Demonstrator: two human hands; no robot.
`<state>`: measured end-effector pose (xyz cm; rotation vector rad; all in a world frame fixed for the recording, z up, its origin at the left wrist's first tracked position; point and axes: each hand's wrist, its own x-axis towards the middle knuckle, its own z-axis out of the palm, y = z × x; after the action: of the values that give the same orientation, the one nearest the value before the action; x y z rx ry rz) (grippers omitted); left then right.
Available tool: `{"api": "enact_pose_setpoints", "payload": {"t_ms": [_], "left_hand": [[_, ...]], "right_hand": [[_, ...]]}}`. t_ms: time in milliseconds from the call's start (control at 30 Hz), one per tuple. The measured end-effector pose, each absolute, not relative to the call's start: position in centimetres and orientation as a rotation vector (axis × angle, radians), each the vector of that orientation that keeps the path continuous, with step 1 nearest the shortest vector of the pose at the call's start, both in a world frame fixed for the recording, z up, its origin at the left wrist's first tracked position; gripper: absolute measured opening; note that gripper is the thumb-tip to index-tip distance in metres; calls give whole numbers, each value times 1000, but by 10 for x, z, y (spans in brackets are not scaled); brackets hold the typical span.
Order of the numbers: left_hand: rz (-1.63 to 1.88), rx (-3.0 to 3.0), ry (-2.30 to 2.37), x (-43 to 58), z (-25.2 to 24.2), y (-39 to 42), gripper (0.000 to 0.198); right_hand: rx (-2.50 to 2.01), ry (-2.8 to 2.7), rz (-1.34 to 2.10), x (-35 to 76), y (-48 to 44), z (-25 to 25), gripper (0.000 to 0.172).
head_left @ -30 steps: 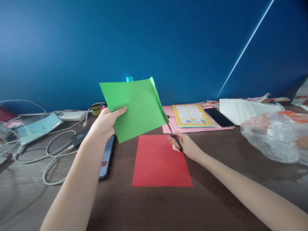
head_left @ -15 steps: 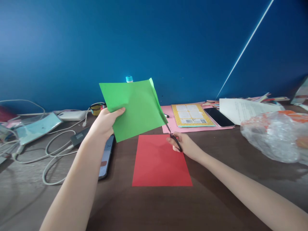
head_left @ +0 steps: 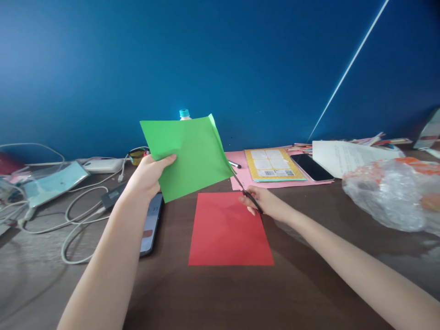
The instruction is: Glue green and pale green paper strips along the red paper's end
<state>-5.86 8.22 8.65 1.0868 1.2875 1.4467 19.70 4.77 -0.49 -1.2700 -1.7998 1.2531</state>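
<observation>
blue wall [head_left: 220, 59]; left hand [head_left: 146, 174] holds green paper [head_left: 192, 156], right hand [head_left: 270, 204] scissors [head_left: 253, 200].

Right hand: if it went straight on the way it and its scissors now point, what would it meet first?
Probably the green sheet, near its lower right corner: the scissors in the right hand point there, though one view leaves depth unclear.

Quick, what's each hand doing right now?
Left hand: closed, pinching the green paper sheet by its edge.
Right hand: closed around the handles of the scissors.
</observation>
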Motion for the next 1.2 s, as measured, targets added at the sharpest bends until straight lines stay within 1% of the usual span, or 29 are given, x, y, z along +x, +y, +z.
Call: {"api": "enact_pose_setpoints", "payload": {"t_ms": [100,167,233,333,467,600,733,833,900,933,1000,1067,1200], "left_hand": [[1537,1127,1385,-69,90,84,18],[1608,1121,1424,-73,94,84,19],[1594,1091,1389,-70,95,82,22],[1370,1027,1300,-54,89,71,23],[1018,978,1296,-35,66,39,21],[706,975,1308,-37,35,5,32],[502,1080,1243,-54,22,-12,46],[293,1280,1399,-71,35,-10,60],[274,1536,1739,-79,49,-4,69],[334,1734,1866,-80,55,-1,64],[413,2015,1994,-75,59,4,45],[435,2295,1830,-58,50,6,39],[206,2691,1351,-12,7,4,46]], "right_hand": [[-1351,-1982,1118,217,55,5,37],[-1492,-2110,1058,230,57,12,41],[-1630,-2207,955,240,57,18,45],[-1727,-2305,828,252,57,22,46],[-1791,-2338,753,275,64,12,48],[-1729,-2441,436,299,76,1,41],[-1784,-2368,294,294,75,8,29],[-1758,-2315,124,272,65,16,23],[-1695,-2309,103,256,57,16,22],[-1631,-2323,116,248,53,13,22],[-1471,-2389,144,235,46,4,17],[-1333,-2460,109,225,41,-8,12],[-1327,-2411,42,222,40,-25,4]]}}
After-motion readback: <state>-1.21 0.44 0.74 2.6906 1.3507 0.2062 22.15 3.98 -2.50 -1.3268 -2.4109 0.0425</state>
